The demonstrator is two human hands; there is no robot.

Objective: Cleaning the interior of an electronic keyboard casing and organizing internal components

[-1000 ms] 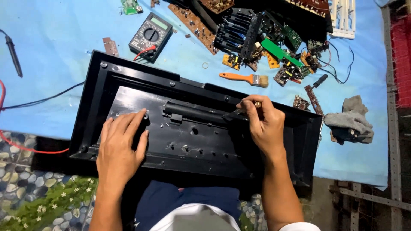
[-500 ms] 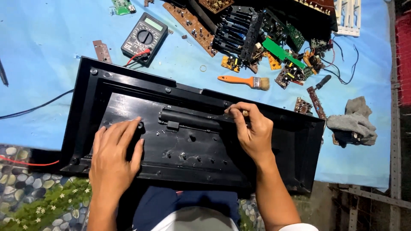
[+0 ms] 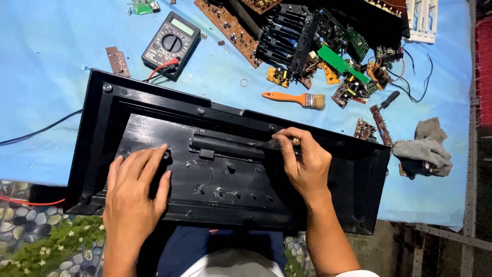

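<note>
I am watching a long black plastic casing (image 3: 225,159) lying inside-up across the near edge of the blue-covered table (image 3: 51,61), its near side overhanging toward the person's lap; that is putting its ribbed interior within reach of both hands. The left hand (image 3: 134,192) is lying flat on the casing's left half, fingers spread and gripping nothing; I am reading this as weight to stop the shell from sliding. The right hand (image 3: 306,163) is pinching the tip of a thin tool at the right end of a raised black bar (image 3: 228,146) near the casing's middle, fingers closed around it; I cannot tell what kind of tool it is, since the hand is hiding most of it.

Toward the far edge, a black multimeter (image 3: 171,45) is lying face up with a red lead (image 3: 159,69) trailing onto the casing's far rim; an orange-handled brush (image 3: 294,98) is resting just beyond the casing. Loose circuit boards (image 3: 338,61) are crowding the far right corner, kept apart from the working area; a grey rag (image 3: 425,146) is sitting by the right edge.
</note>
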